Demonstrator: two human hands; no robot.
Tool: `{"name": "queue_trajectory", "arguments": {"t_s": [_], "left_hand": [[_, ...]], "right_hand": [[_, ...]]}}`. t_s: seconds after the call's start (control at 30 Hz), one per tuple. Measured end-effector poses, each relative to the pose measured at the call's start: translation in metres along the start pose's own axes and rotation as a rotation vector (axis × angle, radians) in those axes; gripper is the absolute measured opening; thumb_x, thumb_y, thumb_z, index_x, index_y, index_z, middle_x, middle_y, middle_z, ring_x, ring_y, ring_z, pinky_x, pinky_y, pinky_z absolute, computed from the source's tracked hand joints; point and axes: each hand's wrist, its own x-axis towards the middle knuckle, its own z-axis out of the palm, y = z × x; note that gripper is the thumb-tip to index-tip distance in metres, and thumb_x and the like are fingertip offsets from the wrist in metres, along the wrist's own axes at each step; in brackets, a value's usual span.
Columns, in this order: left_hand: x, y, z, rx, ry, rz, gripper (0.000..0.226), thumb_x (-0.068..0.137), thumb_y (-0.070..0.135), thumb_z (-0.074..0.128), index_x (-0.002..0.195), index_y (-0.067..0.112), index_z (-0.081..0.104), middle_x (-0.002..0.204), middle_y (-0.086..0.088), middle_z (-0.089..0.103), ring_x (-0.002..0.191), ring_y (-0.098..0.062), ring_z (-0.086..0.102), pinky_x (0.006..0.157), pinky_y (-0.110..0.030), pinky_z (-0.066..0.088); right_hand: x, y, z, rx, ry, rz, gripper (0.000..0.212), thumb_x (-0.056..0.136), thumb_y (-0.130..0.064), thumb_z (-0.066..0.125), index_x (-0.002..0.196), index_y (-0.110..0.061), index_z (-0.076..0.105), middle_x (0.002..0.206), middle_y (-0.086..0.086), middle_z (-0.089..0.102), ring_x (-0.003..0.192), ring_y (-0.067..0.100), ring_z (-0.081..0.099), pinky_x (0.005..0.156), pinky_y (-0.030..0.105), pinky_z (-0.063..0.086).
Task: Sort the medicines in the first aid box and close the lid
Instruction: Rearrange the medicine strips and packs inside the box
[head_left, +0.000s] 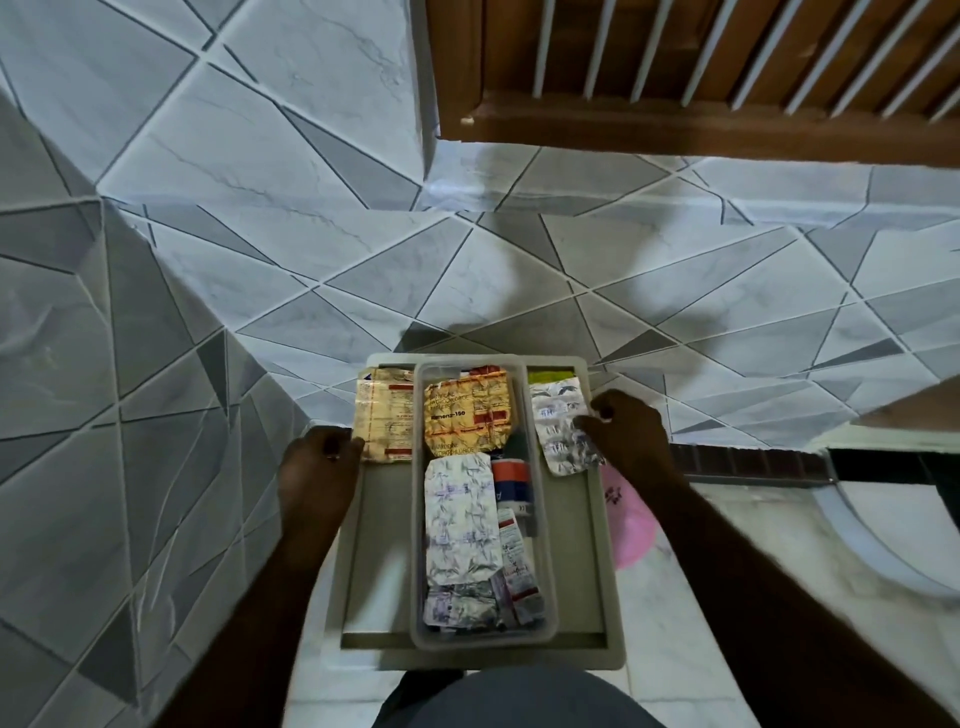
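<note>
The grey first aid box (597, 519) is sitting open on the marble surface (701, 545), with a clear inner tray (545, 571) down its middle holding a silver blister strip (460, 519) and an orange strip (467, 410) farther back. Farther out, the left hand (317, 467) is pinching a yellow strip (384, 421) at the box's left side. The right hand (628, 431) is gripping a silver blister pack (563, 431) at the right side.

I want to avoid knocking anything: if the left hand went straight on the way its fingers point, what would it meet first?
Probably the crinkled yellow foil tablet strip: the left hand already has fingertips at its near edge.
</note>
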Motion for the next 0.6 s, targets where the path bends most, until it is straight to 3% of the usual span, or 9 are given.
{"name": "queue_trajectory", "arguments": {"t_s": [0.13, 0.2, 0.33, 0.43, 0.6], "left_hand": [[0.02, -0.001, 0.012, 0.019, -0.003, -0.12, 0.045, 0.085, 0.034, 0.067, 0.12, 0.005, 0.062, 0.111, -0.016, 0.069, 0.102, -0.032, 0.063, 0.083, -0.033, 0.045], [0.026, -0.004, 0.018, 0.026, -0.04, -0.154, 0.047, 0.084, 0.038, 0.068, 0.117, 0.005, 0.062, 0.11, -0.016, 0.069, 0.103, -0.034, 0.062, 0.088, -0.038, 0.047], [0.028, -0.003, 0.023, 0.01, -0.056, -0.18, 0.04, 0.076, 0.033, 0.076, 0.106, 0.008, 0.067, 0.104, -0.014, 0.071, 0.096, -0.032, 0.065, 0.088, -0.039, 0.05], [0.029, -0.002, 0.024, -0.017, -0.06, -0.188, 0.038, 0.072, 0.029, 0.079, 0.103, 0.009, 0.069, 0.1, -0.01, 0.072, 0.093, -0.03, 0.066, 0.086, -0.038, 0.051], [0.037, -0.009, 0.017, -0.208, -0.108, -0.274, 0.028, 0.067, 0.025, 0.081, 0.092, 0.014, 0.073, 0.079, -0.003, 0.073, 0.071, -0.023, 0.068, 0.076, -0.043, 0.059]], "right_hand": [[-0.011, 0.007, 0.016, 0.003, -0.002, 0.069, 0.042, 0.077, -0.038, 0.077, 0.106, -0.011, 0.062, 0.106, 0.012, 0.068, 0.095, 0.028, 0.062, 0.073, 0.029, 0.041], [-0.013, 0.007, 0.023, 0.009, 0.009, 0.08, 0.046, 0.073, -0.036, 0.08, 0.106, -0.01, 0.06, 0.107, 0.012, 0.068, 0.097, 0.029, 0.062, 0.073, 0.029, 0.043], [-0.015, 0.004, 0.027, 0.005, 0.05, 0.097, 0.049, 0.072, -0.027, 0.081, 0.109, -0.007, 0.056, 0.109, 0.016, 0.064, 0.102, 0.033, 0.058, 0.074, 0.03, 0.039], [-0.015, 0.003, 0.027, -0.006, 0.08, 0.1, 0.052, 0.07, -0.023, 0.081, 0.112, -0.004, 0.057, 0.111, 0.019, 0.062, 0.103, 0.034, 0.056, 0.081, 0.036, 0.044], [-0.013, 0.002, 0.018, 0.089, 0.055, 0.178, 0.031, 0.076, -0.025, 0.079, 0.099, -0.006, 0.069, 0.099, 0.011, 0.073, 0.087, 0.026, 0.067, 0.082, 0.038, 0.054]]}}
